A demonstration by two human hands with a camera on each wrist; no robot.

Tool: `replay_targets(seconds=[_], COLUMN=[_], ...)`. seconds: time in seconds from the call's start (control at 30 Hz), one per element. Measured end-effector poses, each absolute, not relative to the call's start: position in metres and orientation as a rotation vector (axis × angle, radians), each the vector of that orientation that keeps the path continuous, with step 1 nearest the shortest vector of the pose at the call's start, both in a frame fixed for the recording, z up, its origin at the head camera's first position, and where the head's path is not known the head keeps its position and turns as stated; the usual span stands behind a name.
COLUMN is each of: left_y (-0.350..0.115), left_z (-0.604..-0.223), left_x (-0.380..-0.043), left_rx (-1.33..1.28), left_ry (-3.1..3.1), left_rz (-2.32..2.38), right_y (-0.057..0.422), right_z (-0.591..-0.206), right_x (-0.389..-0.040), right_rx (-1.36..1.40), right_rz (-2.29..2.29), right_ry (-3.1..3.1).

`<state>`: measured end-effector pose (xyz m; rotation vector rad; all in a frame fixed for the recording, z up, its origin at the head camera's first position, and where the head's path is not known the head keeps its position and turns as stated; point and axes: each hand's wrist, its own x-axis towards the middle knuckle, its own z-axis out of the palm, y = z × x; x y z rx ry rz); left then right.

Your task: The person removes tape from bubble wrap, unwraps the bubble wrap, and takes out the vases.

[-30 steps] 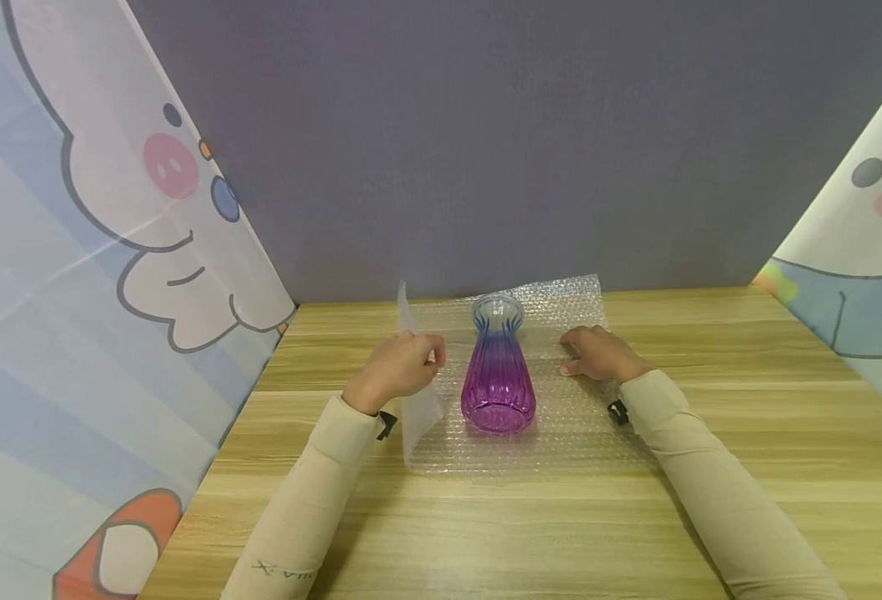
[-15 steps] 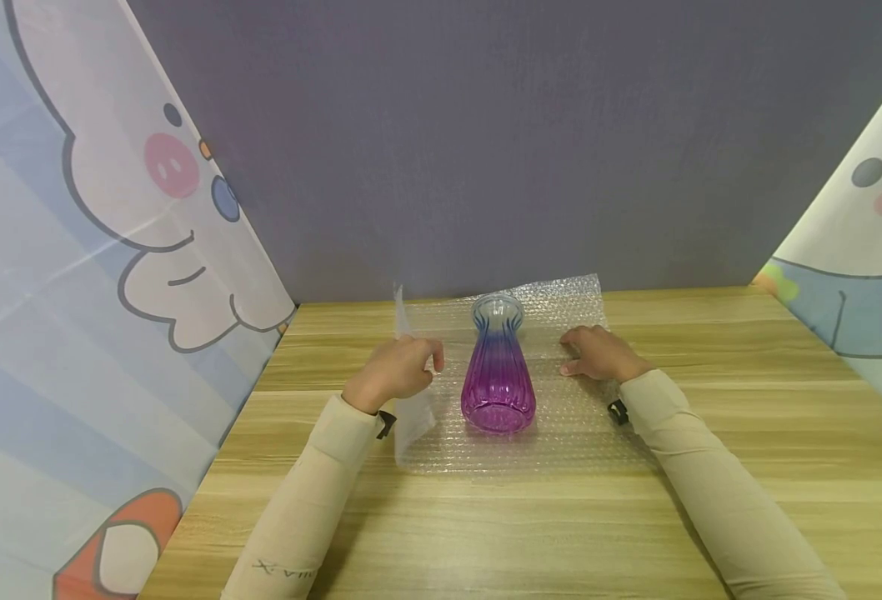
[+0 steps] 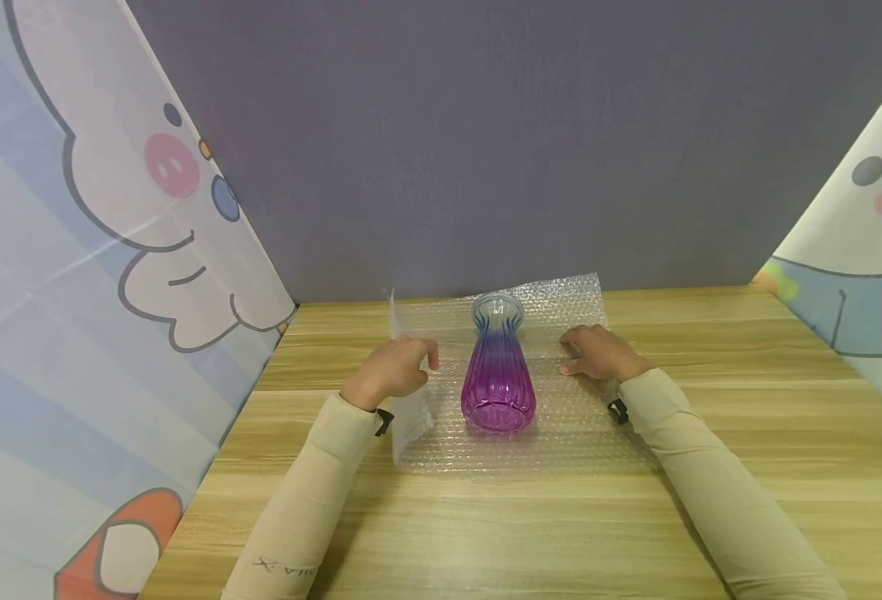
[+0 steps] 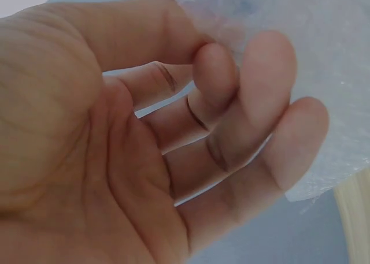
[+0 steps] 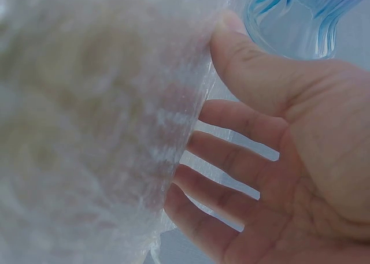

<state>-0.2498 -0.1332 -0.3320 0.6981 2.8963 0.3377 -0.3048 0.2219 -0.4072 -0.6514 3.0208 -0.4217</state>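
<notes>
Between the loosely curled left hand and the straight-fingered right hand, a fluted blue-and-purple glass vase is supported by a clear bubble-wrap sheet.

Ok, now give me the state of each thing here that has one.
Ribbed glass vase: appears to lie on its side, not wrapped up.
Bubble wrap: spread under the vase, left edge partly raised.
Left hand: fingers loosely curled, no grip visible.
Right hand: fingers extended, at the wrap.
</notes>
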Motion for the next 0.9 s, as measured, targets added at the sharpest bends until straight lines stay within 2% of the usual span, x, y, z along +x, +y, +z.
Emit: replay_targets(seconds=[0.9], left_y=[-0.145], left_z=[-0.337], left_x=[-0.257], left_rx=[0.555], left_ry=[2.785], left_rz=[0.366], right_y=[0.222], right_z=[-0.408], right_x=[-0.306], right_rx=[-0.648], right_rz=[-0.418], right_ry=[3.021])
